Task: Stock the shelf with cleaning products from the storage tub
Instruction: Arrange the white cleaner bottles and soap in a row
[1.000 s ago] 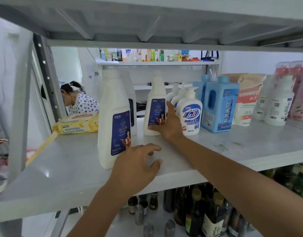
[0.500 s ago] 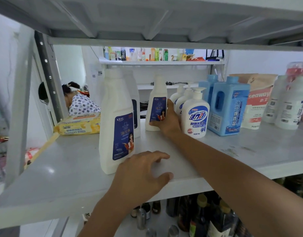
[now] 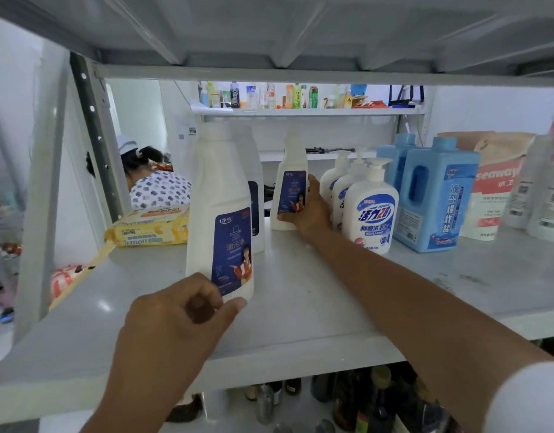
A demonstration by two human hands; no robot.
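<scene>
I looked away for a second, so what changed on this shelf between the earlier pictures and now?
The left hand, earlier open over the shelf edge, moved to the front white bottle and now grips its base with fingers and thumb. The right hand holds the rear white bottle as before. Both bottles stand upright where they were; the pump bottles stayed put.

Wipes pack (image 3: 149, 228): "lemon". Pouch (image 3: 494, 189): "seaway". Pump bottle (image 3: 371, 210): "活力28". Blue jug (image 3: 438, 198): "液态爆炸盐". Front white bottle (image 3: 219, 214): "油污净".
</scene>
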